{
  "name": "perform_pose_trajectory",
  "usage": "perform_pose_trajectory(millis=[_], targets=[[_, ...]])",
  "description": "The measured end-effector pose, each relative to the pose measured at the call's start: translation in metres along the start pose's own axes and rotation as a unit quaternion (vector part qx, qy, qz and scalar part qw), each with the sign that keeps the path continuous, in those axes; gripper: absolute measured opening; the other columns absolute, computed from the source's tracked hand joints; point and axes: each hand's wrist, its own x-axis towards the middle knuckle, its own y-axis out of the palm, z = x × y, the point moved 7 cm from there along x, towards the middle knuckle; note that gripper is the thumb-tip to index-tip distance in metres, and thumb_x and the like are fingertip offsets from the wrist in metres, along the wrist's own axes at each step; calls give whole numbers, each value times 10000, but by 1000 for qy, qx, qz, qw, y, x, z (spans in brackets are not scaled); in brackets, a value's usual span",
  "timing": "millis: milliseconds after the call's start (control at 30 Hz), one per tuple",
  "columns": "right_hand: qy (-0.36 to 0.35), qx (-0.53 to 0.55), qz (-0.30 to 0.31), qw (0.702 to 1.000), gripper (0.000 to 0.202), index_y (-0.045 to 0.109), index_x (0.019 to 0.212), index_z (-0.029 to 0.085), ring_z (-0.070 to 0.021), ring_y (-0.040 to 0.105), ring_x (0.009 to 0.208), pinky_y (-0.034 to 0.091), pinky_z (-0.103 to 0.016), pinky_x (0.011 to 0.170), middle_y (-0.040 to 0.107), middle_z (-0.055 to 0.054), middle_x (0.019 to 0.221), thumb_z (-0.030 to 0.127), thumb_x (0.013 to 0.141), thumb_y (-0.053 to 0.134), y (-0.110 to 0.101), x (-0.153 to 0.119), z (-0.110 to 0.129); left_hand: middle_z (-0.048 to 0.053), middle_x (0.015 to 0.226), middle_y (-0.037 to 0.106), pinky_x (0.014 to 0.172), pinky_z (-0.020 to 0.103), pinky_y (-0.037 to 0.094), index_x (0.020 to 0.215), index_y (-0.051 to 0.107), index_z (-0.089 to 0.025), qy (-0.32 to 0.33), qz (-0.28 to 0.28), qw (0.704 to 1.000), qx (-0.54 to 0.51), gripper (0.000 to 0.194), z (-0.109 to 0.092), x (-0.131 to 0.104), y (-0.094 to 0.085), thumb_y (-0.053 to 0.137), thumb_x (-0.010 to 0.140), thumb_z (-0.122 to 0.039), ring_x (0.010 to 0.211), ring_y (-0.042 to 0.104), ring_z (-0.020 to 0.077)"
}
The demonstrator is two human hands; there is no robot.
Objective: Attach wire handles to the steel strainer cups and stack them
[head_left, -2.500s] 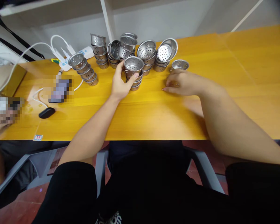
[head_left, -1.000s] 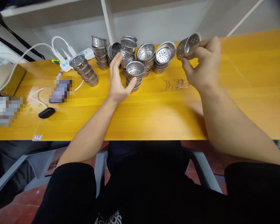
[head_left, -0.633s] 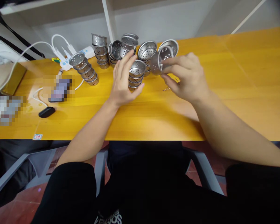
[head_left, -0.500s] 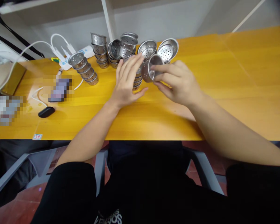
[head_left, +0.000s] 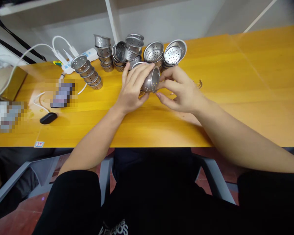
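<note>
"One round, perforated cup of silvery metal [head_left: 150, 81], tilted onto its side: where does it lie, and how is it supported?"

"Above a glossy yellow wood-grained desk [head_left: 247, 98], between the two hands, its mouth facing right. The left hand [head_left: 132, 86] grasps it from the left, fingers over the top and thumb below. The right hand [head_left: 180, 89] has its fingertips at the rim; whether they grip it cannot be told."

"Which structures surround it?"

"Directly behind the left hand's fingers, mostly hidden, a near stack of matching metal cups [head_left: 138, 63]. Farther back, a row of nested perforated cup stacks [head_left: 132, 54]; at left, a separate leaning stack of cups [head_left: 90, 76]."

"And the smaller items?"

"Thin curved metal wires [head_left: 200, 84], partly concealed by the right hand. Well to the left, a pixelated dark rectangular device [head_left: 63, 94], a black oval gadget [head_left: 48, 118] and a white power strip [head_left: 89, 54] with cables."
</note>
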Motion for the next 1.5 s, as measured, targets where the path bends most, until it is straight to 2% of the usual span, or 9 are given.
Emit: perform_pose_trajectory(millis=[133,367,700,867,1000,1133,1233,1300,1500], targets=[[55,21,-19,998,471,901,1570,438,-559,742,1609,628,-863,1371,765,-170,1740,739,1223,796,-9,-1,-5,113,2045,608,1735,726,66,2013,435,-402,9,0,1000,4,819,0,1,0,561,1270,-722,1959,540,457],[102,34,-16,994,553,908,1520,479,-551,715,1669,578,-903,1440,816,-156,1680,882,1229,667,-10,2,-1,65,2054,596,1728,745,80,2006,453,-463,8,3,1000,-9,745,3,2,4,542,1291,-650,1964,528,453],[119,64,-1,991,642,943,1480,472,-571,705,1660,566,-919,1429,798,-148,1723,973,1184,672,-10,4,1,136,1974,671,1714,798,147,1976,502,-409,20,-2,1000,-17,919,0,2,3,575,1228,-938,1885,624,489],[135,47,-7,990,584,945,1458,482,-544,758,1590,645,-884,1388,828,-159,1634,944,1170,732,-11,3,4,117,2009,653,1727,777,147,1976,505,-423,23,-10,1000,-12,860,0,2,0,586,1254,-883,1906,619,463],[143,17,-66,987,542,916,1505,455,-538,764,1594,654,-885,1396,789,-155,1684,868,1193,755,-18,1,0,98,2044,620,1749,760,109,1988,468,-429,7,-2,1000,1,754,0,1,-3,585,1305,-725,1972,544,420],[179,-40,-93,979,388,902,1364,452,-490,722,1662,627,-810,1461,778,-153,1706,785,1217,768,-31,-4,-21,85,2028,604,1763,715,179,2030,341,-476,-27,-83,996,2,851,17,-2,-17,618,1287,-784,2051,394,372],[137,-37,-60,988,438,872,1215,350,-463,762,1603,631,-742,1456,801,-210,1590,778,1214,776,-33,-7,-43,106,2008,545,1716,670,361,2037,298,-505,-70,-188,979,-35,1086,50,-10,-28,707,1160,-1000,2032,404,424],[121,-25,17,992,480,860,1142,288,-478,821,1471,665,-743,1388,819,-245,1479,763,1179,808,-24,-12,-63,117,1994,538,1653,663,469,2039,286,-511,-89,-215,971,-62,1171,73,-14,-26,709,1105,-1077,1986,475,455],[171,-28,184,968,253,859,1081,304,-464,842,1239,740,-755,1225,870,-200,1271,555,1098,873,-1,-31,-108,174,1998,589,1616,598,502,2096,60,-435,-126,-178,971,-93,1190,97,-10,-1,440,1178,-1090,1884,635,399]])
